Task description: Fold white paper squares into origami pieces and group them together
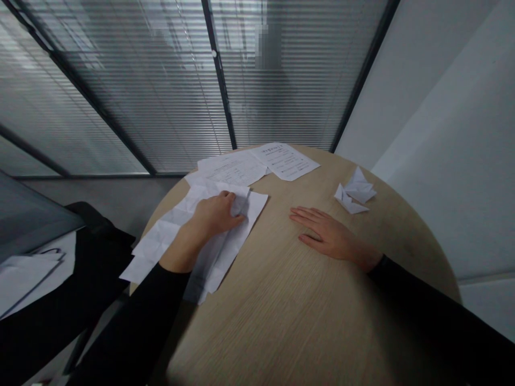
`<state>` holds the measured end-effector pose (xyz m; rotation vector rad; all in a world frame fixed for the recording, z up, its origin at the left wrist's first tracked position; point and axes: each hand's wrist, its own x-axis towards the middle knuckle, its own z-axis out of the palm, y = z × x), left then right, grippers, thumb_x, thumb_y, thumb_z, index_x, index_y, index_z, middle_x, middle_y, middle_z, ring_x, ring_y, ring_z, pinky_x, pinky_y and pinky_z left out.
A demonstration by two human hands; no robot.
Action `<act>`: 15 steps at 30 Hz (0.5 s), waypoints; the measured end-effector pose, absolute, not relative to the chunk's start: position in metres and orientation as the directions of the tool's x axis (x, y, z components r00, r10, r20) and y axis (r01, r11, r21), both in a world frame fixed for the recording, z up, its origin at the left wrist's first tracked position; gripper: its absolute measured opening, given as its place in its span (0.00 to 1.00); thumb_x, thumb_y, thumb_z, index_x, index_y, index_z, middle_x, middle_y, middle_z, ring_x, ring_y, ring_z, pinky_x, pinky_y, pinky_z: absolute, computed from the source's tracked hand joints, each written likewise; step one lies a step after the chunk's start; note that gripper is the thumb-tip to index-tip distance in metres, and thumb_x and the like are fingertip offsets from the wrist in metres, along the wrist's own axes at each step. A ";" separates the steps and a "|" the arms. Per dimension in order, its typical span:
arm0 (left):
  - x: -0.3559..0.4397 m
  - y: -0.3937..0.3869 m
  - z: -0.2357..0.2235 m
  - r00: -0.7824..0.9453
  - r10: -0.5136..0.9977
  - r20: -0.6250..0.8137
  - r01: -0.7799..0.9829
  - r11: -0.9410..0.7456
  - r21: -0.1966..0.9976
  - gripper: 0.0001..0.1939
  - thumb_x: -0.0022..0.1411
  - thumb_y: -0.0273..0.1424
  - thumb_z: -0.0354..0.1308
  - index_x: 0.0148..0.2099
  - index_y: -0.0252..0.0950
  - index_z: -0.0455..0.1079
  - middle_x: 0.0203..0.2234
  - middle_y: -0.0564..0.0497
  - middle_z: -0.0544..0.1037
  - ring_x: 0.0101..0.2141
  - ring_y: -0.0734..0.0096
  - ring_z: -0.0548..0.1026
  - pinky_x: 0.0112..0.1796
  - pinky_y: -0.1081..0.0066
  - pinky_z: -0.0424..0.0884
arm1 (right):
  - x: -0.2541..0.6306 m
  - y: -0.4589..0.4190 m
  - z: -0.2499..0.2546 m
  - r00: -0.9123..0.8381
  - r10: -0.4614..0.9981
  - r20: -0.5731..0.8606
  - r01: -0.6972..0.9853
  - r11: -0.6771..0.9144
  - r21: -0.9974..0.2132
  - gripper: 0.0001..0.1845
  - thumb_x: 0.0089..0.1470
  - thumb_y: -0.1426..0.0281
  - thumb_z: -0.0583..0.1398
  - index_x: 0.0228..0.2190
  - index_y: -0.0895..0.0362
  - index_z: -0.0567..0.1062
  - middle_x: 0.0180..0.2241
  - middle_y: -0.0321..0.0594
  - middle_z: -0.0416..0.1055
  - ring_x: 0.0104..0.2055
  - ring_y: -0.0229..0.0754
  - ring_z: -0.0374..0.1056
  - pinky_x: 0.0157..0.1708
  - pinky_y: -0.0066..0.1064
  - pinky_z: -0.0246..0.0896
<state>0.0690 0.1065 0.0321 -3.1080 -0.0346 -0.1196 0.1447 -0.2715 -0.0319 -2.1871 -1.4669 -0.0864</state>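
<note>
My left hand (pixel 215 214) rests on a spread of creased white paper sheets (pixel 164 228) at the left of the table. Its fingers are curled at the right edge of the upper sheet, with the thumb beside them; the fingertips are partly hidden. Under it, another white sheet (pixel 252 206) sticks out to the right. My right hand (pixel 325 233) lies flat on the bare wood, palm down and fingers stretched out, holding nothing. Beyond it, toward the right edge, sit small folded paper boats (pixel 359 186), close together.
Printed sheets (pixel 285 161) overlap at the far edge of the round wooden table (pixel 281 316). A glass partition with blinds (pixel 173 96) stands behind, and a white wall (pixel 450 161) rises at the right. At lower left is a dark chair (pixel 92 217) beside a white paper bag (pixel 36 273).
</note>
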 end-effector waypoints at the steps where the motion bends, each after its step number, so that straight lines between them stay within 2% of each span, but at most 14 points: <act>1: 0.068 0.107 0.033 0.997 0.017 0.080 0.020 -0.999 -0.034 0.27 0.65 0.45 0.70 0.59 0.35 0.77 0.58 0.32 0.84 0.44 0.43 0.86 0.41 0.54 0.81 | 0.145 -0.271 -0.032 0.418 0.849 0.323 0.882 -0.294 -0.368 0.33 0.78 0.58 0.61 0.79 0.42 0.66 0.80 0.44 0.65 0.81 0.58 0.62 0.80 0.65 0.59; 6: 0.066 0.111 0.038 0.994 0.053 0.091 0.054 -0.998 -0.009 0.22 0.62 0.41 0.68 0.56 0.37 0.78 0.50 0.35 0.86 0.42 0.42 0.86 0.41 0.55 0.78 | 0.144 -0.271 -0.031 0.429 0.845 0.320 0.877 -0.304 -0.373 0.33 0.78 0.58 0.62 0.78 0.42 0.67 0.79 0.44 0.65 0.81 0.57 0.62 0.80 0.63 0.59; 10: 0.071 0.113 0.033 0.986 0.060 0.158 0.061 -0.998 0.004 0.09 0.63 0.38 0.66 0.43 0.39 0.79 0.41 0.40 0.88 0.39 0.49 0.84 0.39 0.59 0.76 | 0.143 -0.271 -0.031 0.432 0.847 0.310 0.876 -0.312 -0.367 0.33 0.78 0.58 0.62 0.78 0.43 0.67 0.80 0.44 0.65 0.81 0.57 0.62 0.80 0.63 0.58; 13: 0.075 0.110 0.028 0.972 0.067 0.224 0.045 -0.994 0.103 0.07 0.64 0.37 0.65 0.35 0.40 0.76 0.35 0.41 0.87 0.35 0.52 0.82 0.37 0.59 0.73 | 0.144 -0.271 -0.031 0.428 0.847 0.315 0.878 -0.307 -0.367 0.33 0.78 0.58 0.61 0.78 0.43 0.66 0.80 0.43 0.64 0.82 0.56 0.61 0.81 0.63 0.58; 15: 0.076 0.105 0.025 0.957 0.077 0.279 0.009 -0.971 0.237 0.08 0.66 0.37 0.66 0.35 0.41 0.76 0.32 0.43 0.85 0.32 0.56 0.80 0.35 0.60 0.73 | 0.144 -0.271 -0.032 0.428 0.844 0.323 0.877 -0.303 -0.372 0.33 0.78 0.58 0.62 0.78 0.42 0.67 0.80 0.43 0.65 0.81 0.56 0.61 0.80 0.63 0.59</act>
